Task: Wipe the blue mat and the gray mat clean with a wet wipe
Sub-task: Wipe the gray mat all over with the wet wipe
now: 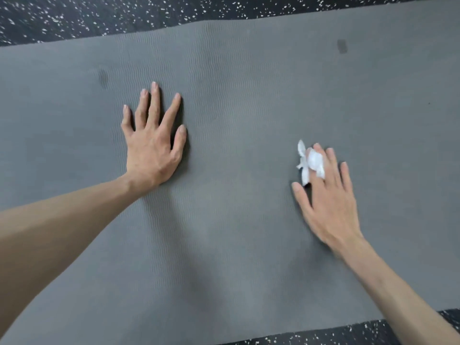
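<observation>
The gray mat runs off the frame at 3 and 9 o'clock, so neither end shows. The speckled floor is cut by the edge at 12 o'clock and again at 5 o'clock. Both forearms leave the frame, at 8 and at 4 o'clock. The right hand is motion-blurred, and it covers most of the wet wipe; only a crumpled bit shows at 11 o'clock of the hand. The left hand hides the mat beneath its palm.
</observation>
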